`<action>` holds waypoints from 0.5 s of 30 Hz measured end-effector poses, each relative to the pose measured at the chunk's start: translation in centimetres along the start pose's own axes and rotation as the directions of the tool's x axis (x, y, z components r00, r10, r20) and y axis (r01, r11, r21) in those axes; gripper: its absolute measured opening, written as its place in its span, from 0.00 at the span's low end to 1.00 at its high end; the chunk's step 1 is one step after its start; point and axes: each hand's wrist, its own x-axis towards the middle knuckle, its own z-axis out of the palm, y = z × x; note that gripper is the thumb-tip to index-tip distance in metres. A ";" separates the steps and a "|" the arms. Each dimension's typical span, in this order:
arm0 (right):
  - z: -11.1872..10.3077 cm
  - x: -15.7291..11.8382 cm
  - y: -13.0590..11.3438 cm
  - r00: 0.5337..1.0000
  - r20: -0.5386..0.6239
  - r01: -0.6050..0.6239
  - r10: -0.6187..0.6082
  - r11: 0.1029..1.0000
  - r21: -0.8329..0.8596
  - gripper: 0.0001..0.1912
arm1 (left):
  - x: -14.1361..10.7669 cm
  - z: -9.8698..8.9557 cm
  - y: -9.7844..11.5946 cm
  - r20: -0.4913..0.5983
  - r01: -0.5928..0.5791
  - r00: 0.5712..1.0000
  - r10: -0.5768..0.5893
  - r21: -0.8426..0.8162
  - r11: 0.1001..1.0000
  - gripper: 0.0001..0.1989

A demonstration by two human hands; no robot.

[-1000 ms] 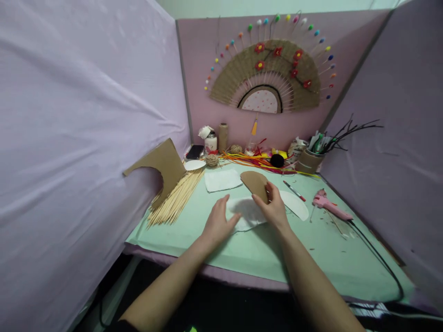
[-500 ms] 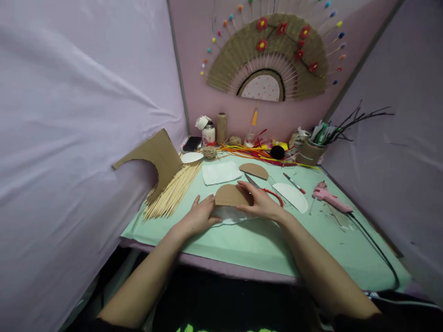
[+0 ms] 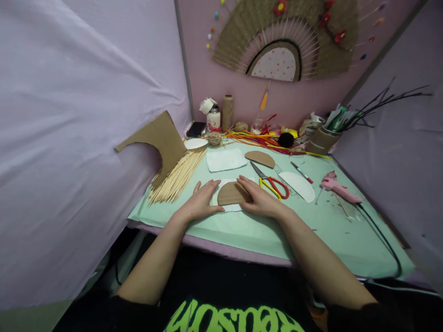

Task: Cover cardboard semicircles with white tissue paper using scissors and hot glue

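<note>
A brown cardboard half-circle [image 3: 229,193] lies flat on a white sheet [image 3: 235,208], cloth or paper, near the table's front edge. My left hand [image 3: 200,202] rests at the sheet's left edge, fingers stretched and thumb apart, just left of the cardboard. Over the right end of the half-circle lies my right hand [image 3: 260,198], fingers extended on its curve and thumb by its straight edge; it covers that end. Scissors [image 3: 272,181] with red and yellow handles lie right of my right hand. Behind are a second cardboard half-circle [image 3: 260,158] and another white piece [image 3: 226,160].
Thin sticks [image 3: 178,177] and a curved cardboard offcut [image 3: 168,143] are at the left. A white half-circle [image 3: 298,185], a pen [image 3: 302,172] and a corded pink glue gun [image 3: 341,188] lie right. Twine [image 3: 214,138], coloured strips and jars line the back, below a decorated fan [image 3: 277,62].
The cardboard half-circle has come down flat onto the white sheet. Both hands have settled beside it, the right one's fingers flatter. The head view has tilted downward.
</note>
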 end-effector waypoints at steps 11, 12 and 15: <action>-0.4 0.0 -0.6 0.998 -0.051 -0.030 0.031 0.999 0.021 0.39 | -0.1 0.0 -0.2 0.003 -0.005 1.000 0.005 0.017 1.000 0.48; -0.4 0.0 -0.6 0.998 -0.054 -0.034 0.036 0.999 0.034 0.39 | -0.1 -0.1 -0.1 0.003 -0.005 1.000 0.005 0.016 1.000 0.48; -0.2 0.1 -0.6 0.998 -0.038 -0.044 0.046 0.998 0.043 0.37 | -0.2 -0.1 -0.1 0.002 -0.003 1.000 0.003 0.017 1.000 0.47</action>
